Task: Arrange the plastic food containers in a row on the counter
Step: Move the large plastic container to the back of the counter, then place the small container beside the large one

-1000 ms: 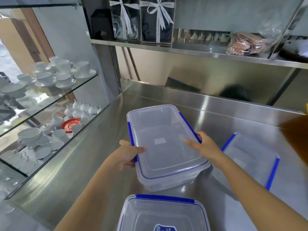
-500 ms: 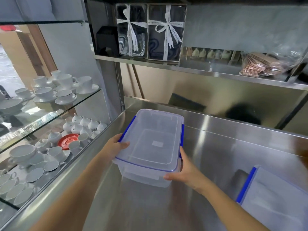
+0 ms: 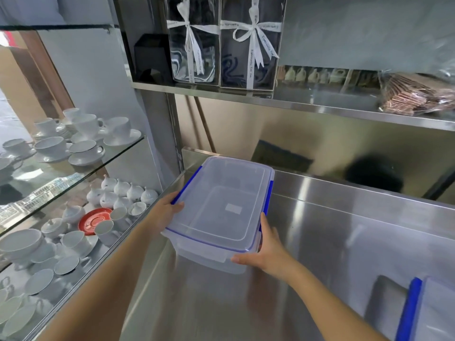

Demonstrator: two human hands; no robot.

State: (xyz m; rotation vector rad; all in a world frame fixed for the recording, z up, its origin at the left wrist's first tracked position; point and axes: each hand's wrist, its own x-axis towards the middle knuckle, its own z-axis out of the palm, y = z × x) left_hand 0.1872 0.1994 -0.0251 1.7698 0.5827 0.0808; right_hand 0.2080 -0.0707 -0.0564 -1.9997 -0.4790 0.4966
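Observation:
A clear plastic container with a lid and blue side clips is held at the back left corner of the steel counter. My left hand grips its left edge by the blue clip. My right hand grips its near right corner. I cannot tell whether its base touches the counter. A second clear container with a blue clip lies at the bottom right, cut off by the frame edge.
A glass cabinet on the left holds several white cups, saucers and a red saucer. A steel shelf above the counter carries two ribboned gift boxes, a black box and a bag of brown packets.
Both hands carried the container from the counter's middle to the back left corner and turned it lengthwise. The near container has left the view; the right one has slid to the frame edge.

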